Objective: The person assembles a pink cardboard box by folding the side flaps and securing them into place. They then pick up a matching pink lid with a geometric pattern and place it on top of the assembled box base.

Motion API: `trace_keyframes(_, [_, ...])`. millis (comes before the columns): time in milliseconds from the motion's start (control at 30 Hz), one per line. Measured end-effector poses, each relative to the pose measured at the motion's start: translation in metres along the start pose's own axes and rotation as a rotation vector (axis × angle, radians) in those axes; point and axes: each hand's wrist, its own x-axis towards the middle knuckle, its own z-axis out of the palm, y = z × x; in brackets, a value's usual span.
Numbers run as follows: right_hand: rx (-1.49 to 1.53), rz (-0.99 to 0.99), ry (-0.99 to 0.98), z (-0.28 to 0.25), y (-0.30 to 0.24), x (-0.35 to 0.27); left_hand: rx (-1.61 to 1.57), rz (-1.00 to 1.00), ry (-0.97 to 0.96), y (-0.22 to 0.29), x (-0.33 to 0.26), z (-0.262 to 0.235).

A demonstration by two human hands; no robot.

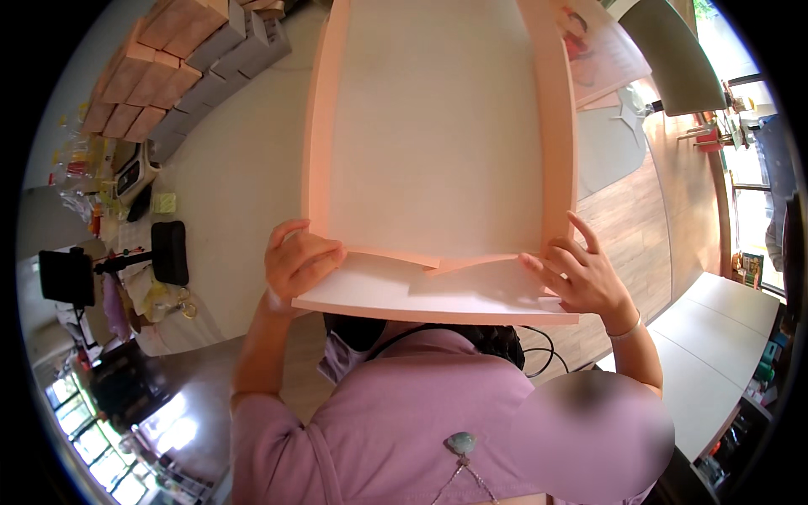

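Wooden floor and white counter (715,337) lie below. I hold the pink-edged cardboard box (438,151) overhead; both hands' fingers (303,257) curl around its folded bottom flaps (421,290), best kept pressed flat.

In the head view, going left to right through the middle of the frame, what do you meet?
Black monitor → black padded headrest → left hand → pink-edged cardboard box → right hand → white tables.
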Motion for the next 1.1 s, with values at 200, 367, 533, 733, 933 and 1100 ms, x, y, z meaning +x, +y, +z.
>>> trace_keyframes(200, [0.133, 0.056, -0.11, -0.022, 0.002, 0.016, -0.043, 0.0, -0.058, -0.008, 0.011, -0.008])
trace_keyframes(367, [0.081, -0.029, -0.036, -0.03, 0.005, 0.014, -0.015, 0.033, -0.064, -0.011, 0.006, -0.007])
trace_keyframes(533, [0.1, -0.039, 0.035, -0.02, 0.006, 0.008, -0.104, -0.025, -0.06, -0.007, 0.012, -0.009])
trace_keyframes(733, [0.338, 0.012, 0.138, -0.013, 0.016, 0.003, -0.159, -0.062, -0.041, -0.013, 0.01, -0.009])
trace_keyframes(933, [0.496, 0.211, 0.44, 0.023, 0.015, 0.001, -0.383, -0.349, 0.275, -0.011, -0.009, 0.02])
trace_keyframes(1100, [0.621, 0.338, 0.615, 0.049, 0.002, -0.007, -0.259, -0.224, 0.153, -0.013, 0.004, 0.018])
